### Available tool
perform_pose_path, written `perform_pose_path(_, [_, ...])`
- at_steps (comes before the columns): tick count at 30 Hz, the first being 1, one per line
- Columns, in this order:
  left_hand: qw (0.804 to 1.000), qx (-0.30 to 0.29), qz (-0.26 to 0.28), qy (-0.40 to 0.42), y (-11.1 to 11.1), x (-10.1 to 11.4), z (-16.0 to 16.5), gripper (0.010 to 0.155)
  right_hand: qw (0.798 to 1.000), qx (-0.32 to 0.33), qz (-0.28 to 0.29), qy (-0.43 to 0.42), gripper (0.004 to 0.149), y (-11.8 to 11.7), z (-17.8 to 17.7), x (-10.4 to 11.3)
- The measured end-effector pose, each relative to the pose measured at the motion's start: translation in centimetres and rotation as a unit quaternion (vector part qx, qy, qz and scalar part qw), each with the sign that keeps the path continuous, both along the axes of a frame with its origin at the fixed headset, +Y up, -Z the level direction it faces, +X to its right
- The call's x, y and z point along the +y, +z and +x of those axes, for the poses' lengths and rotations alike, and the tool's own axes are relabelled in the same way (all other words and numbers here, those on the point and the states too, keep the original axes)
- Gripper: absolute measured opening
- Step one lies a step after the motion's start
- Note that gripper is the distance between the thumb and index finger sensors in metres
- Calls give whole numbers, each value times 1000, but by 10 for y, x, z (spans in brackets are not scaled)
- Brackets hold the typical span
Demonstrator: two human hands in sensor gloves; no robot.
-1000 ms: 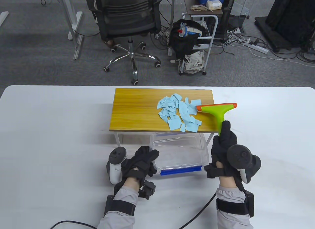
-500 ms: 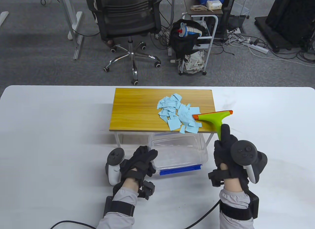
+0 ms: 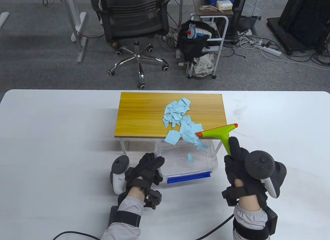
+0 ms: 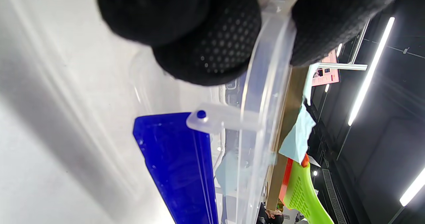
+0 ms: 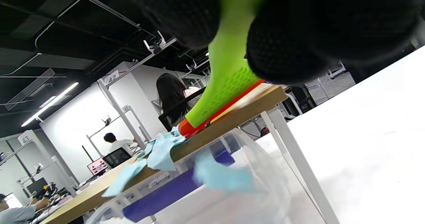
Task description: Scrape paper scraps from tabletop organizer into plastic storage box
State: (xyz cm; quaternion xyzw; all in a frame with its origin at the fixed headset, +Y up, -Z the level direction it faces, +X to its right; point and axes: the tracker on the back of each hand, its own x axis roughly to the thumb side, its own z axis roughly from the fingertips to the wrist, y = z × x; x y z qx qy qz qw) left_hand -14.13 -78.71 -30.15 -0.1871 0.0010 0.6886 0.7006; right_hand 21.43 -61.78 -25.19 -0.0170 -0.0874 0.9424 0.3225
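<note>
1. Table view: I see a white table [image 3: 51,147] on grey carpet, with an office chair [image 3: 134,20], a metal cart [image 3: 214,41] and loose cables [image 3: 257,44] behind it. On the table stands a wooden organizer [image 3: 139,116] carrying blue scraps [image 3: 178,113]. My right hand [image 3: 238,164] grips the green scraper [image 3: 219,133], its orange blade at the organizer's near edge; several scraps hang over that edge and one shows inside the clear box [image 3: 178,165] below. My left hand [image 3: 148,170] holds the box's left rim.

2. Left wrist view: my fingers [image 4: 215,51] close over the box rim [image 4: 269,84]; a blue latch [image 4: 176,164] sits below, and ceiling strip lights [image 4: 372,67] run along the right.

3. Right wrist view: fingers [image 5: 298,41] wrap the scraper handle [image 5: 229,67]. Scraps [image 5: 159,151] spill off the organizer edge [image 5: 225,124], one blurred over the box [image 5: 265,190]. Beyond are white walls and people at desks [image 5: 116,144].
</note>
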Motion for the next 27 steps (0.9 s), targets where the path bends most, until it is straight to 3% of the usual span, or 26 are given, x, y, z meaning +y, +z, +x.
perform_pose_path(7, [1000, 1, -1, 2, 0, 1, -1, 67, 998, 11, 62, -7, 59, 12, -6, 13])
perform_pose_path(12, [1000, 5, -1, 4, 0, 1, -2, 67, 996, 43, 68, -24, 60, -7, -19, -9])
perform_pose_path(17, [1000, 7, -1, 3, 0, 1, -3, 67, 996, 27, 83, -14, 60, -22, -33, -37])
perform_pose_path(20, [1000, 7, 0, 2, 0, 1, -3, 67, 998, 23, 66, 8, 60, -26, -35, -43])
perform_pose_path(27, [1000, 4, -2, 5, 0, 1, -4, 67, 999, 33, 18, -23, 60, -18, -25, -28])
